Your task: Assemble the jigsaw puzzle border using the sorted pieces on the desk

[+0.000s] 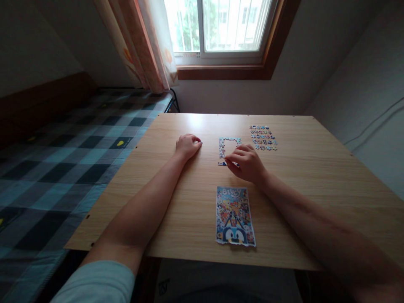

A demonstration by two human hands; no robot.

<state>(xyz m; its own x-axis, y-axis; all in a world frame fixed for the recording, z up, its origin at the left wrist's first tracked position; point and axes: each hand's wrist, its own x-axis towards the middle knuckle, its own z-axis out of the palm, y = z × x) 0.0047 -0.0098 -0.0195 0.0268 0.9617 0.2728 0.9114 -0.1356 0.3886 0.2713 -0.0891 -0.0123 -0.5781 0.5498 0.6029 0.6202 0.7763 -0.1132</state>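
Note:
A partly assembled jigsaw border (221, 147) lies on the wooden table, its middle showing bare wood. My right hand (248, 164) reaches over its lower right part, thumb and fingers pinched at the lower left corner. They seem to close on a puzzle piece there, mostly hidden by the fingertips. To the left of the border, my left hand (187, 146) rests on the table with curled fingers. A tiny dark speck shows at its fingertips, too small to name. Nearer to me lies a colourful reference picture (235, 216) headed "BLUEY", its bottom edge ragged.
Loose puzzle pieces (263, 136) lie in several rows right of the border. The wooden table (183, 202) stands beside a bed with a checked cover (72, 155). Behind are a window (233, 29) and a curtain (139, 42). A cable (374, 120) hangs along the right wall.

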